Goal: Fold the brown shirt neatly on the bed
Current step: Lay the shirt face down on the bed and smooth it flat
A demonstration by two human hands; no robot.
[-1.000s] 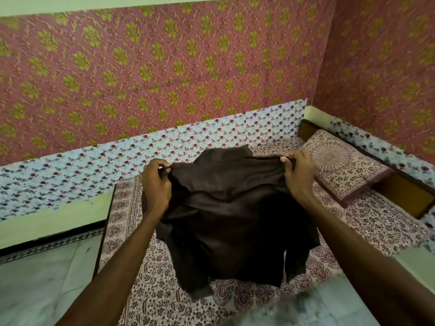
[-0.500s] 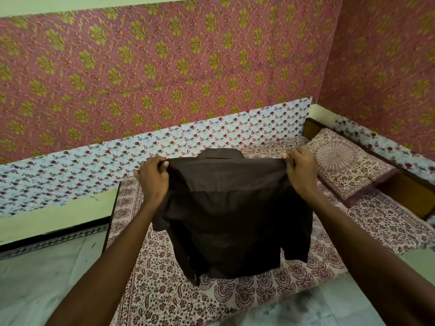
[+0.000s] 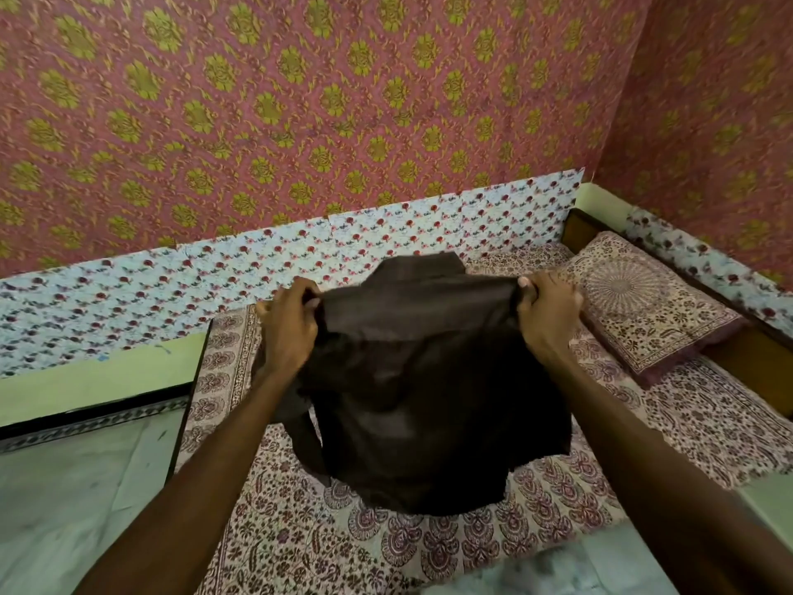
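The dark brown shirt [image 3: 425,392] hangs in the air above the bed [image 3: 708,423], its back toward me and its collar sticking up at the top. My left hand [image 3: 287,326] grips the shirt's left shoulder. My right hand [image 3: 547,313] grips the right shoulder. The cloth between them is stretched nearly taut. The lower hem and one sleeve dangle over the patterned bedsheet; whether they touch it I cannot tell.
A patterned pillow [image 3: 643,302] lies at the head of the bed on the right. The wooden bed frame [image 3: 755,362] runs along the right. Papered walls stand close behind and to the right. Pale tiled floor [image 3: 73,487] lies to the left.
The bunched shirt has been pulled open and stretched flat between my hands, which moved apart. The hem has swung forward a little over the sheet.
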